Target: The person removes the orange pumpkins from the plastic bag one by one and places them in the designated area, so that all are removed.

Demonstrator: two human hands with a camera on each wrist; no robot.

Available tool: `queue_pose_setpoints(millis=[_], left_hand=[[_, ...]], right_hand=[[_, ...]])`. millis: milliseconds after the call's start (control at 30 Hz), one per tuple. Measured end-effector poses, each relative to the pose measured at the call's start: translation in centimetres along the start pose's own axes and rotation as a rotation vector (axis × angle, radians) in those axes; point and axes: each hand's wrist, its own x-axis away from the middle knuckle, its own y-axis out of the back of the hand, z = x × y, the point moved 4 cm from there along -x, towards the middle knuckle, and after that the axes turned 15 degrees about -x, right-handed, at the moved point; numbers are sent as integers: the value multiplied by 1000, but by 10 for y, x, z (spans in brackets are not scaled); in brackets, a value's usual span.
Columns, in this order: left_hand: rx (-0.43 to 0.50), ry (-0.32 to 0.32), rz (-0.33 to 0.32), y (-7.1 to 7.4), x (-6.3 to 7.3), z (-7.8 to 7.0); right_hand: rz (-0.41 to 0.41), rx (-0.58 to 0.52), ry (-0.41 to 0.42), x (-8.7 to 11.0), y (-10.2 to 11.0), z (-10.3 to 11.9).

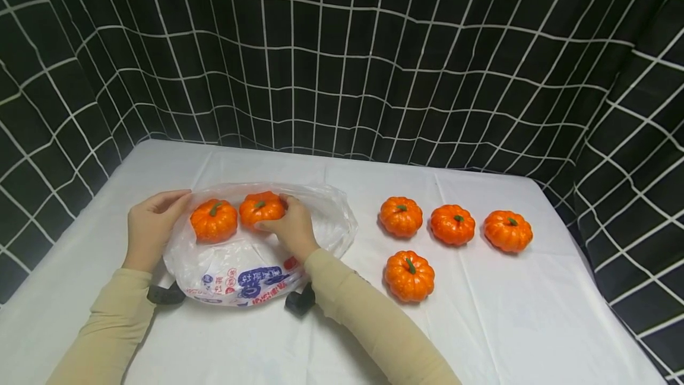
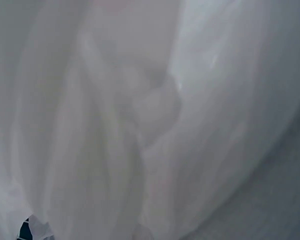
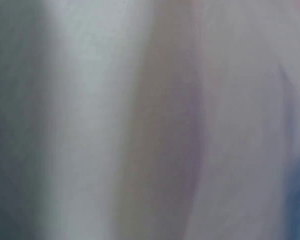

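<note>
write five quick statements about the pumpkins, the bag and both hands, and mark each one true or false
1. The right hand holds an orange pumpkin. True.
2. The left hand is at the edge of the plastic bag. True.
3. Six pumpkins lie outside the bag. False: four loose pumpkins do.
4. Each loose pumpkin has a green stem. True.
5. The bag is plain, without printing. False: it carries red and blue print.
</note>
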Motion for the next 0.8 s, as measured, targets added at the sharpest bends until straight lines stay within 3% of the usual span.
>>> queue_pose_setpoints(millis=[333,800], left_hand=[[-4,2,0,0,1,1],[6,6,4,3,3,-4]], right_hand=[[12,-5,5,8,9,2],[101,-104,7,34,31,12]])
